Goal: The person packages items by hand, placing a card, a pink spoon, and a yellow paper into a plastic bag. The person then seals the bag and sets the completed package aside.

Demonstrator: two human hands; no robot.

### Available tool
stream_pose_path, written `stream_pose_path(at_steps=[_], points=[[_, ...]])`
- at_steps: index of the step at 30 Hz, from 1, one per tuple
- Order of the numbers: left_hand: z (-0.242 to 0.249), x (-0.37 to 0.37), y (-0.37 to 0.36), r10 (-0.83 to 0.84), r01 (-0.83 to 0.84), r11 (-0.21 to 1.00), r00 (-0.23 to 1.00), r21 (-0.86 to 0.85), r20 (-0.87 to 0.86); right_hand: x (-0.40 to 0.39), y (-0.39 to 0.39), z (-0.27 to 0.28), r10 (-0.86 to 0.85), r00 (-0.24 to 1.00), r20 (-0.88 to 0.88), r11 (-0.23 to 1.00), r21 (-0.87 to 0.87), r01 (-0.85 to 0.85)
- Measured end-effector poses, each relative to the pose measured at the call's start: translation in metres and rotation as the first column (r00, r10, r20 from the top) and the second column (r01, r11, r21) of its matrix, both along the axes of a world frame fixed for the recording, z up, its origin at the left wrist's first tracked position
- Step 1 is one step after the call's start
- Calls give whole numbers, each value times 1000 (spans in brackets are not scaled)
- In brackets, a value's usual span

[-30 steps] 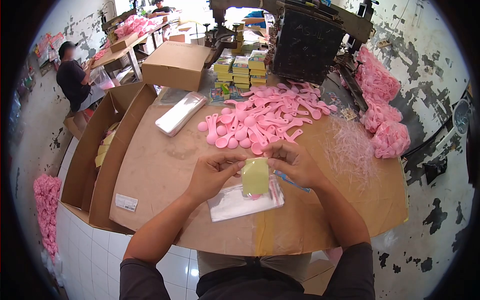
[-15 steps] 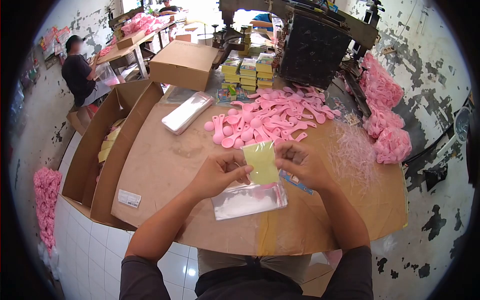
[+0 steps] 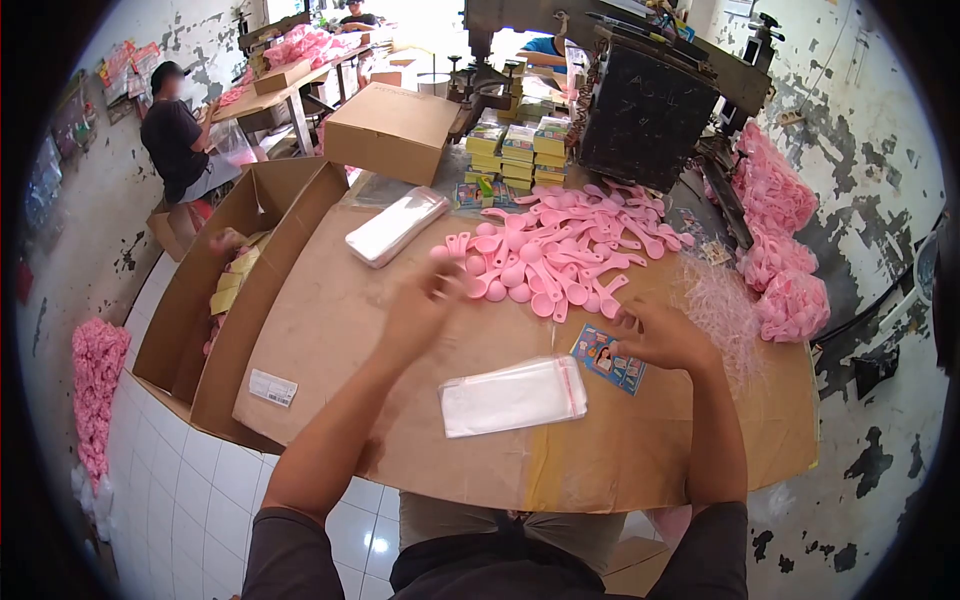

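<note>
My left hand [image 3: 425,305] is smeared by motion at the left edge of a pile of pink measuring spoons [image 3: 545,255]. My right hand [image 3: 665,335] hovers with loosely bent, parted fingers, its thumb close over a blue printed card [image 3: 608,360] lying on the cardboard-covered table [image 3: 330,330]. Between my forearms lies a stack of clear plastic bags [image 3: 512,397] with a pink-edged flap end at the right.
An open carton [image 3: 265,300] at the left holds yellow-backed packets, with a blurred pinkish thing [image 3: 230,240] at its far end. Another bag stack [image 3: 398,228], a closed box [image 3: 388,135], card stacks [image 3: 517,150] and a black machine [image 3: 640,110] stand beyond. A person [image 3: 180,135] sits far left.
The yellow-backed packet between my hands has left them. My left hand moved left and up, my right hand to the right. A blurred pinkish thing now shows in the carton.
</note>
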State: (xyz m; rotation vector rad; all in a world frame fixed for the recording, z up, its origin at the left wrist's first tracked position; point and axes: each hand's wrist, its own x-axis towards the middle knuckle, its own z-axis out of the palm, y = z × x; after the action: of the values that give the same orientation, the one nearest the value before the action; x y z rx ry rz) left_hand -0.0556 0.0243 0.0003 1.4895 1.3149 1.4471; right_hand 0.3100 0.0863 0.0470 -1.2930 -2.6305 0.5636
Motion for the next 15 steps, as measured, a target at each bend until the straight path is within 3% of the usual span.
stream_pose_path(at_steps=[1,4,7,10,13,15], points=[[0,14,-8,-81,74,997,950,-33,-302,3,-2,0,25,998,51,1000,2,-25],[-15,40,-20,-96,251,958,740,141,-666,5,2,-12,30,999,40,998,-58,-27],[-25,45,-22,-154,310,945,706,105,-691,10,11,-20,47,995,-83,985,-163,-60],[-22,45,-21,-280,299,952,780,-59,-560,11,18,-17,-22,991,-133,966,-257,-13],[-20,49,-22,-277,238,961,809,-142,-518,17,21,-16,11,983,-185,965,-256,-59],[-24,49,-23,-232,258,966,796,-32,-560,18,21,-12,66,971,-230,976,-187,-110]])
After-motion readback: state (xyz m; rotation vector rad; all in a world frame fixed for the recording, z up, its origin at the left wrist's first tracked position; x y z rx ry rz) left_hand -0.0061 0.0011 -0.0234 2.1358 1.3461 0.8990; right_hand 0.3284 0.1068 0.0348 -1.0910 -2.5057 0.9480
